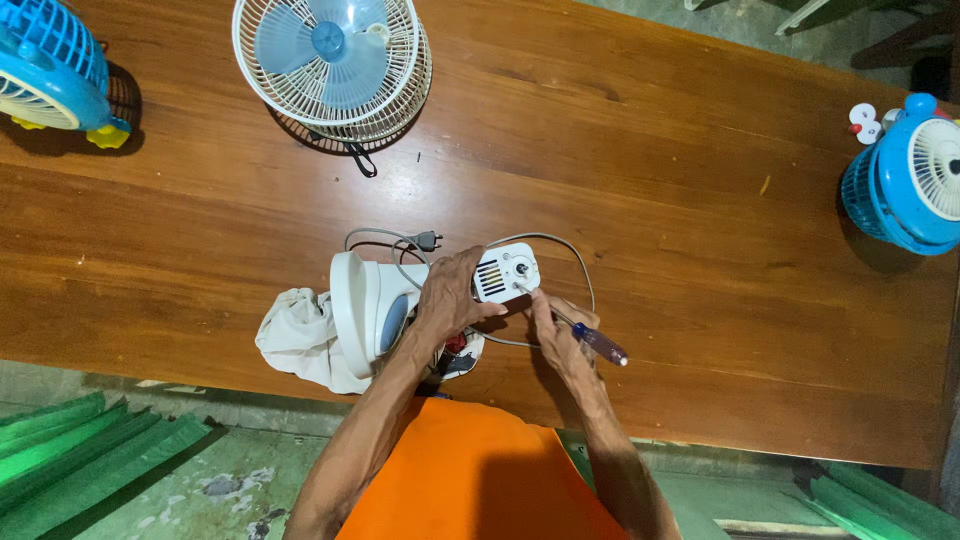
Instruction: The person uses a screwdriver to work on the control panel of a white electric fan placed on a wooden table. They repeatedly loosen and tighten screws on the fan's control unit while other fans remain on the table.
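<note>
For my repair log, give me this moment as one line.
left hand: grips white fan motor housing | right hand: holds screwdriver, tip at housing | surface: wooden table | nearby: white cloth, fan guard

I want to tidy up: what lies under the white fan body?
Under the fan body, a crumpled white cloth shows at its left; the left hand covers the rest.

Your left hand [447, 297] hides the fan body's middle [505, 272]; frame edges crop both blue fans [50, 65]; the screwdriver [590, 338] tip is too small to read.
</note>
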